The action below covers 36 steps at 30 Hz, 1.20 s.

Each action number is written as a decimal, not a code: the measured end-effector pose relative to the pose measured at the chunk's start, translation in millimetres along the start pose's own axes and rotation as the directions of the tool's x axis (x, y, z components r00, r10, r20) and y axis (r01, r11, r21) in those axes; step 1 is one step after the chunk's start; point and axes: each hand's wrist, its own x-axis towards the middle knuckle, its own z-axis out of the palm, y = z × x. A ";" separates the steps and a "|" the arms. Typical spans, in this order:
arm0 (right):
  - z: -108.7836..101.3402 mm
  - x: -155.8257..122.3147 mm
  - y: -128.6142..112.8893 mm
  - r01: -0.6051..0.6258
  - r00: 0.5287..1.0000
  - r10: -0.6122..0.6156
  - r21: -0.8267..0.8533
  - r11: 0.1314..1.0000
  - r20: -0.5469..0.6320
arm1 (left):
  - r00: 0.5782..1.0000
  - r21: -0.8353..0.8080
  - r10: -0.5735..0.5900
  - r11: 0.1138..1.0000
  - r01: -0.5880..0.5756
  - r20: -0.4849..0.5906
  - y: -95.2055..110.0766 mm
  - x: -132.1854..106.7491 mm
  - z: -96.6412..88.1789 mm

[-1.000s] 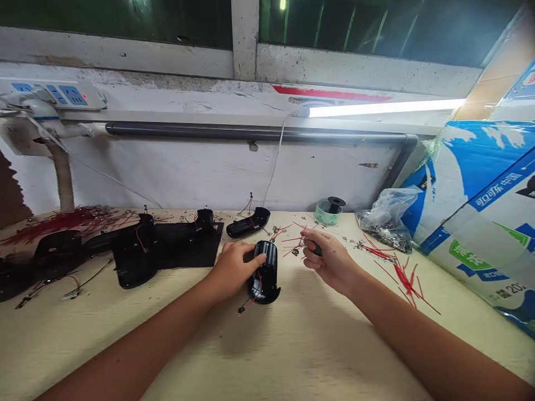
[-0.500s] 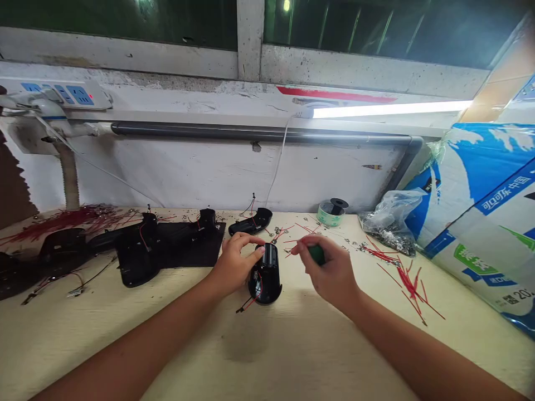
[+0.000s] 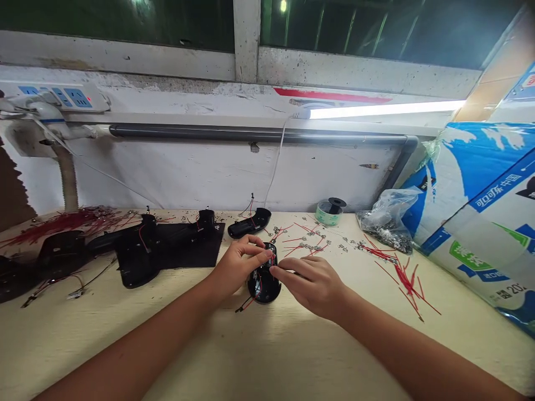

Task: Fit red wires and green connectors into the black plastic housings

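Observation:
A black plastic housing [image 3: 264, 288] with an open hollow side stands on the table in front of me. Thin red and black wires [image 3: 247, 304] come out at its lower left. My left hand [image 3: 238, 263] grips its upper end, thumb and fingers closed at the rim. A bit of red shows beside the left thumb, too small to make out. Against the housing's right side, my right hand [image 3: 312, 283] is closed with thumb and fingertips pinched at the opening. What it pinches is hidden, and the green object seen earlier in its palm does not show.
More black housings [image 3: 137, 250] with wires lie left, some on a dark mat [image 3: 213, 253]. Red wires [image 3: 407, 278] and small metal pieces [image 3: 309, 246] lie scattered right. Behind are a tape roll [image 3: 328, 214], a plastic bag of metal parts [image 3: 388, 223] and a large blue-white package [image 3: 480, 223].
My right hand has moved left, from over the scattered metal pieces to the housing, and its fingertips now meet it. The green object in its palm has gone out of sight. The left hand stays on the housing.

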 end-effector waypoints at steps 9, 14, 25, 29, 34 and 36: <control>2.1 2.3 1.0 0.030 0.999 -0.027 -0.067 0.997 0.045 | 0.998 -0.244 -0.065 0.968 0.065 0.009 -8.8 0.4 8.9; 5.7 3.8 -2.1 -0.071 0.996 0.074 0.070 0.995 -0.046 | 0.984 -0.350 -0.160 0.929 0.123 -0.077 -7.5 2.3 9.2; 7.8 4.5 9.6 -0.665 0.646 0.763 0.506 0.550 0.019 | 0.967 -0.193 -0.122 0.978 0.079 -0.225 -10.0 6.3 4.4; 8.5 3.2 10.1 -0.673 0.638 0.768 0.518 0.527 0.048 | 0.973 -0.239 -0.149 0.965 0.104 -0.178 -16.8 7.9 4.4; 6.8 4.8 9.0 -0.696 0.628 0.775 0.493 0.522 0.066 | 0.968 -0.280 -0.175 0.953 0.120 -0.181 -16.1 6.5 5.0; 5.0 5.9 9.2 -0.695 0.639 0.766 0.475 0.539 0.066 | 0.968 -0.291 -0.186 0.948 0.132 -0.167 -14.8 5.4 6.1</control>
